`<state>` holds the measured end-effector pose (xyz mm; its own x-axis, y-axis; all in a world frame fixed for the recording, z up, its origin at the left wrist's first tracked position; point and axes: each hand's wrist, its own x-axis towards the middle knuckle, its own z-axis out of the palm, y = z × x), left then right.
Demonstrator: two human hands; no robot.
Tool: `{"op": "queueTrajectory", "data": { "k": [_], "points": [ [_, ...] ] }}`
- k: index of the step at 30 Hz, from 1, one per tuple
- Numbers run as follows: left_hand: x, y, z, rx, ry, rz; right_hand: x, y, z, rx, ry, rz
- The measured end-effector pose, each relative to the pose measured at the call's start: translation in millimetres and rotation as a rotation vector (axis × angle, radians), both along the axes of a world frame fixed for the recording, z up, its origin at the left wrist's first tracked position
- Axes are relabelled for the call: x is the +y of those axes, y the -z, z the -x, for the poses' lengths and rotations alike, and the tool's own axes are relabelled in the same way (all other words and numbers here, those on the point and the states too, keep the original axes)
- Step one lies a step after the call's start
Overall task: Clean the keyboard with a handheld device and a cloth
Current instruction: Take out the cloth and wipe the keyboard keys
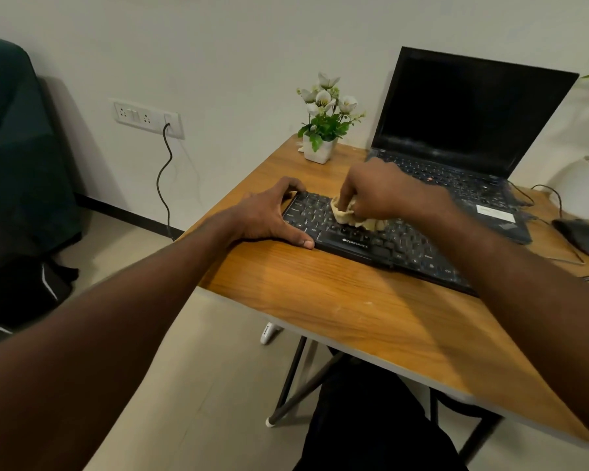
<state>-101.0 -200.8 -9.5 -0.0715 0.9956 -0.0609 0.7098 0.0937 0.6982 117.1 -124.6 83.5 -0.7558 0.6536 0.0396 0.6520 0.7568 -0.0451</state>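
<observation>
While the left hand (pixel 266 215) clasps the left end of the keyboard (pixel 371 239) to steady that light, stiff board near the laptop (pixel 463 147), the right hand (pixel 385 193) grips a soft, limp cloth (pixel 351 217), bunched on the keys.

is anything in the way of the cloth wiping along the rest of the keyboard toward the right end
Nothing visible lies on the keys. The right hand presses the bunched cloth on the left-middle keys of the keyboard; the left hand grips its left end. The far right end is hidden under the right forearm.
</observation>
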Motion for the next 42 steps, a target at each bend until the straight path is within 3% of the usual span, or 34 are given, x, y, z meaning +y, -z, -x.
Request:
{"op": "queueTrajectory", "data": {
  "k": [4,11,15,17,22,26,32,38,42],
  "points": [
    [0,0,0,0.006,0.004,-0.006,-6,21,-3,0.191,0.006,0.062],
    [-2,-4,-3,0.023,-0.004,-0.005,0,5,-19,-0.041,0.108,-0.025],
    [-2,-1,-2,0.059,-0.009,-0.019,-15,21,4,0.223,0.006,0.057],
    [-1,0,-2,0.061,-0.007,-0.030,-19,37,9,0.256,-0.007,0.061],
    [-1,-1,-3,0.065,-0.019,-0.018,-19,44,-26,0.240,-0.071,0.070],
    [-1,-4,-4,0.087,-0.016,-0.024,-14,20,-40,0.066,-0.003,0.115],
    [-1,-2,-3,0.076,-0.017,-0.017,-14,39,-23,0.319,0.099,0.091],
    [-1,-1,-2,0.089,-0.029,-0.004,-16,29,-39,0.117,0.143,0.045],
    [3,1,0,0.103,-0.026,-0.007,-29,22,-27,0.046,0.073,-0.133]
  ]
}}
